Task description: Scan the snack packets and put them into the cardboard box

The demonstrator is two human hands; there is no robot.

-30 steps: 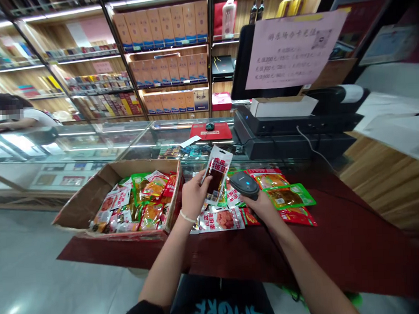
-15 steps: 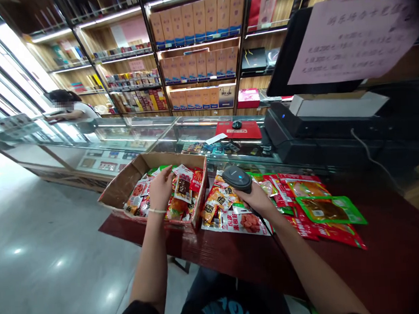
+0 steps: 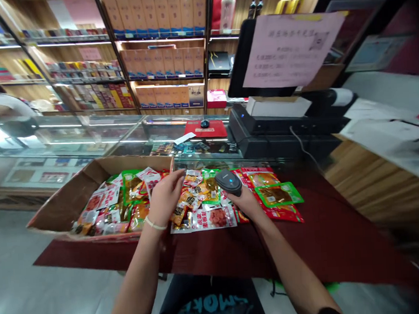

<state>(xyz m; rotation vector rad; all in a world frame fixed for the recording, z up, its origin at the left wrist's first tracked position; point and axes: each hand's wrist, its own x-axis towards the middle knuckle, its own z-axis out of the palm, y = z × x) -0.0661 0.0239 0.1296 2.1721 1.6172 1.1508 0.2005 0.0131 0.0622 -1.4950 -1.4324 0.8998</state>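
Left hand over cardboard box's right wall, fingers loosely open, gripping nothing; right hand right of box, fingers wrapped round scanner above snack packets

A cardboard box of snack packets sits on the table, left of loose packets, with the register behind.

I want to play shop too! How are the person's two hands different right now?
The right hand grips a dark scanner; the left hand holds nothing and is loosely open. The left hand hovers at the cardboard box edge; the right hand sits over the loose snack packets on the red table. Only the left wrist wears a thin bracelet. Both are bare and reach forward.
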